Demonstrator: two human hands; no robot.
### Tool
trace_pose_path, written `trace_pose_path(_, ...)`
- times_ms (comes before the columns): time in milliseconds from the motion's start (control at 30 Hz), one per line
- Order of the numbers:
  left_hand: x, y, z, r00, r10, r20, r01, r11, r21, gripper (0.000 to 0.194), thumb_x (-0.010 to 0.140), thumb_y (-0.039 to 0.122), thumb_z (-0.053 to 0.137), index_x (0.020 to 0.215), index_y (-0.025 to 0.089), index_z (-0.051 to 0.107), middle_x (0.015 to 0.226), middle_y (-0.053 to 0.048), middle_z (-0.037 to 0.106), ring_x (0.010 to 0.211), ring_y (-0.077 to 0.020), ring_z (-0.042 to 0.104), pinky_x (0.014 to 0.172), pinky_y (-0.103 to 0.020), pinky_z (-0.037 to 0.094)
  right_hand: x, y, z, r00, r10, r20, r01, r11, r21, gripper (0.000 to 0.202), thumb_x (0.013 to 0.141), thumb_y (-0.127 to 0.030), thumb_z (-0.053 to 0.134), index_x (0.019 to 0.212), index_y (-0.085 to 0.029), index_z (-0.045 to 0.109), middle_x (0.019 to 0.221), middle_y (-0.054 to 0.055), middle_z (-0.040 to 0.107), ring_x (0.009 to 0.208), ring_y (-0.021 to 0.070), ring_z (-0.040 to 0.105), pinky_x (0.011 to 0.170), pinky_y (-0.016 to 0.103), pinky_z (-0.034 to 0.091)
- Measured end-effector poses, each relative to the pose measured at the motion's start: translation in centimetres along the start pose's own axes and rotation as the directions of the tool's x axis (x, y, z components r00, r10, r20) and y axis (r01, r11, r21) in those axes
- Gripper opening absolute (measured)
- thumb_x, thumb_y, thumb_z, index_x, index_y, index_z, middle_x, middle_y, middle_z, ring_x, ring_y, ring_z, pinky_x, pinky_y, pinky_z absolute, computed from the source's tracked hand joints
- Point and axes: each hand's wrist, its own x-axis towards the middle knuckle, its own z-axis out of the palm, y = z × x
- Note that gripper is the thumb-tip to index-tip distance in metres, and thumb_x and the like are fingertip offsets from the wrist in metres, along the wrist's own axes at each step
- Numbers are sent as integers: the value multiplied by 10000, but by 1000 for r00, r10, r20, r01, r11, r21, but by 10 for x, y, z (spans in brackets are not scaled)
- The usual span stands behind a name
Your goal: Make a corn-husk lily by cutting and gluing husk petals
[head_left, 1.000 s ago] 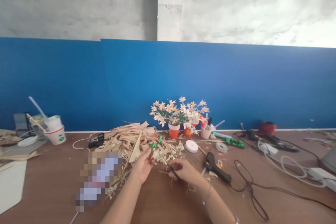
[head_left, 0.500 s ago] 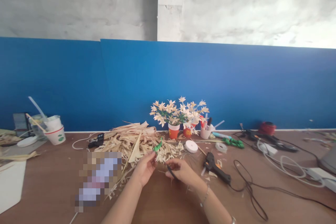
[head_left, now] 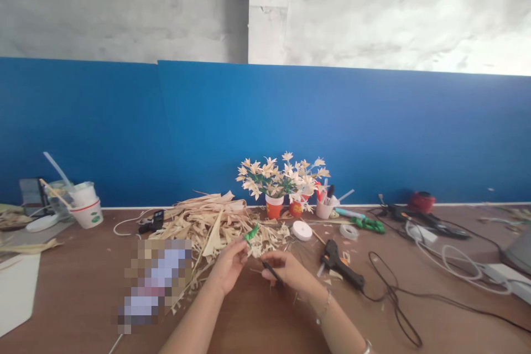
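Between the fingertips of my left hand (head_left: pixel 228 267) is a small green curled leaf-like piece (head_left: pixel 251 233), its tip pointing up. My right hand (head_left: pixel 291 272) is closed round a slim black tool (head_left: pixel 272 273) that slants down to the right; its exact kind does not show. The two hands are close together but apart, low over the brown table (head_left: pixel 253 326). Just beyond them spreads a heap of dry pale husks (head_left: pixel 215 221). Behind it, pale husk-like flowers (head_left: pixel 269 174) stand in a red paper cup (head_left: pixel 274 209).
Right of my hands lie a black glue gun (head_left: pixel 341 265) with its cord, a white tape roll (head_left: pixel 302 230) and a clear tape roll (head_left: pixel 349 232). Green twisted pieces (head_left: pixel 369 225) lie farther back. A blurred-out object (head_left: pixel 155 285) is on the left. A blue partition (head_left: pixel 199 133) closes the back.
The green piece has tilted slightly to the right in my left hand. The black tool has shifted a little within my right hand. Both hands stay nearly in place.
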Motion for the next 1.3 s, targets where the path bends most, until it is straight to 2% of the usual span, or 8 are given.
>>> trace_pose_path(100, -1, -2, 0, 1000, 5, 4, -5, 999, -42, 128, 642, 109, 704, 760, 136, 664, 617, 32, 580, 550, -51, 517, 470, -147, 379, -2, -3, 4, 999, 29, 19, -30, 999, 22, 459, 515, -354, 781, 909, -155, 651, 595, -44, 582, 448, 66, 492, 442, 184, 333)
trace_pose_path(233, -4, -2, 1, 999, 48, 3, -48, 995, -90, 284, 670, 102, 662, 946, 171, 668, 683, 38, 605, 567, -45, 519, 522, -152, 406, -8, -12, 11, 998, 48, 46, -51, 997, 60, 443, 532, -359, 769, 907, -157, 650, 575, -39, 583, 436, 69, 509, 385, 162, 266)
trace_pose_path(367, -7, 0, 3, 996, 88, -31, -90, 994, -63, 350, 659, 109, 656, 1002, 181, 659, 683, 35, 621, 550, -45, 519, 500, -147, 394, -10, -15, 15, 996, 63, 66, -70, 991, 112, 414, 523, -343, 770, 869, -150, 650, 570, -40, 583, 417, 60, 505, 367, 153, 254)
trace_pose_path(533, -10, 4, 8, 992, 113, -60, -116, 992, -46, 227, 627, 117, 650, 847, 165, 677, 818, 4, 675, 629, -77, 572, 544, -174, 423, -9, -12, 16, 994, 79, 72, -88, 988, 127, 432, 515, -326, 776, 889, -151, 649, 581, -36, 593, 413, 64, 515, 356, 151, 252)
trace_pose_path(667, -9, 4, 10, 987, 145, -66, -150, 985, -84, 100, 590, 103, 670, 679, 144, 651, 747, -3, 673, 646, -94, 586, 588, -189, 448, -10, -12, 16, 995, 64, 77, -75, 988, 137, 414, 532, -331, 775, 891, -158, 660, 613, -32, 596, 418, 56, 517, 358, 147, 243)
trace_pose_path(933, -3, 4, 5, 996, 86, -25, -87, 996, -31, 124, 602, 125, 752, 678, 105, 656, 675, -18, 662, 618, -96, 591, 606, -188, 469, -7, -11, 12, 999, 25, 24, -27, 994, 105, 450, 517, -353, 776, 900, -150, 654, 628, -28, 600, 426, 55, 500, 369, 152, 258)
trace_pose_path(1200, -5, 8, 5, 1000, 25, 2, -25, 998, 57, 129, 579, 124, 766, 643, 99, 657, 613, -6, 636, 578, -83, 575, 573, -176, 448, -4, -8, 10, 1000, 28, -5, -28, 1000, -1, 460, 536, -386, 759, 914, -150, 645, 528, -52, 550, 416, 64, 473, 360, 160, 235)
trace_pose_path(1300, -5, 6, 4, 1000, 5, -6, -5, 997, 76, 122, 573, 109, 763, 636, 99, 658, 603, -4, 630, 578, -81, 573, 576, -174, 442, -2, -5, 12, 1000, -13, -19, 13, 1000, 15, 451, 506, -389, 781, 863, -147, 647, 535, -60, 527, 420, 59, 453, 394, 171, 290)
